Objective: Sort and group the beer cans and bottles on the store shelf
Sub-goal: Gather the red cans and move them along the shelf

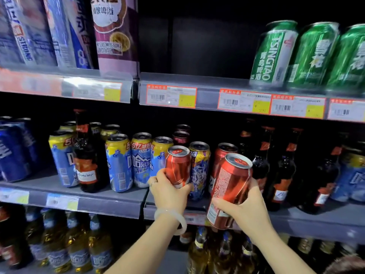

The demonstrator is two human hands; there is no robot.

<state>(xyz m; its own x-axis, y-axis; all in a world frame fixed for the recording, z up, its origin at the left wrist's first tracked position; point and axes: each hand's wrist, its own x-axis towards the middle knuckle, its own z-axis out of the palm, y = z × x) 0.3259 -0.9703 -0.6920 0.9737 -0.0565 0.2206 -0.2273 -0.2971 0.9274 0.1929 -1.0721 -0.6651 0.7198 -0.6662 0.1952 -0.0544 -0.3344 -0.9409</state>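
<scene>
My left hand (169,191) grips a red beer can (177,165) by its lower part, at the front of the middle shelf (110,202). My right hand (246,208) holds a second red can (229,186), tilted, in front of the shelf edge. A third red can (222,155) stands behind it on the shelf. Between the held cans stands a purple and yellow can (199,169). Blue and yellow cans (138,161) stand to the left, with a dark Budweiser bottle (86,161) among them. More dark bottles (282,169) stand to the right.
The top shelf holds green Tsingtao cans (274,54) at right, blue and purple cans (114,34) at left, and a dark gap (193,42) between. Price tags (171,95) line its edge. Golden bottles (79,244) fill the bottom shelf. Dark blue cans (13,151) stand far left.
</scene>
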